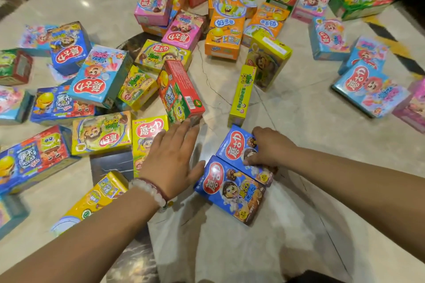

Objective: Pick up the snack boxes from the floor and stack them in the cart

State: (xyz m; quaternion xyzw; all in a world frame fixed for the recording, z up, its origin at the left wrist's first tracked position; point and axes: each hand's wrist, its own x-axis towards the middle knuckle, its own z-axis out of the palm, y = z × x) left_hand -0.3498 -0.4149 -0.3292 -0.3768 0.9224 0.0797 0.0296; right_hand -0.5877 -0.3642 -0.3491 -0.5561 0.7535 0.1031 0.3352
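Many colourful snack boxes lie scattered over the marble floor [299,122]. Two dark blue boxes lie side by side just in front of me: the far blue box [236,147] and the near blue box [232,190]. My right hand [269,147] grips the far blue box, fingers curled over its right edge. My left hand [172,156], with a bead bracelet at the wrist, reaches flat with straight fingers over a yellow box [147,135], its thumb close to the near blue box. A red box [181,92] stands just beyond my left fingertips. No cart is in view.
Boxes crowd the left side and the far middle, among them orange boxes [224,34], a narrow yellow box [242,94] and light blue boxes [365,89] at the right. Bare floor shows between the blue boxes and the right-hand group. A yellow-black striped band [391,39] runs along the right.
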